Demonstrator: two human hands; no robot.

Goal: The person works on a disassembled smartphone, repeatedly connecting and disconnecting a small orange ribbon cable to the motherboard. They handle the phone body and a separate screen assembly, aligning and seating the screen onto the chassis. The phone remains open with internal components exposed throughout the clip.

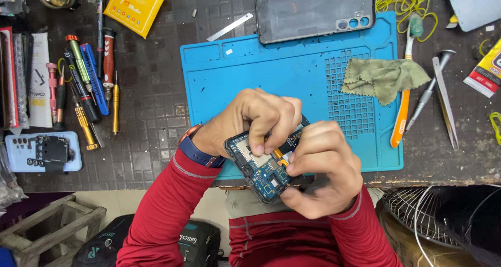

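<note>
Phone (pixel 261 168) with its back off, circuit board showing, held in the air over the near edge of the worktop (pixel 156 89), just past the near rim of the blue mat (pixel 292 74). Long axis slanted, from near right up toward far left. Left hand (pixel 255 118) above it, grip closed, fingertips pinching down on the board near the phone's middle. Right hand (pixel 323 168) cupping the near right end, grip closed on the phone's body. Phone back cover (pixel 313 11) lying at the mat's far edge.
</note>
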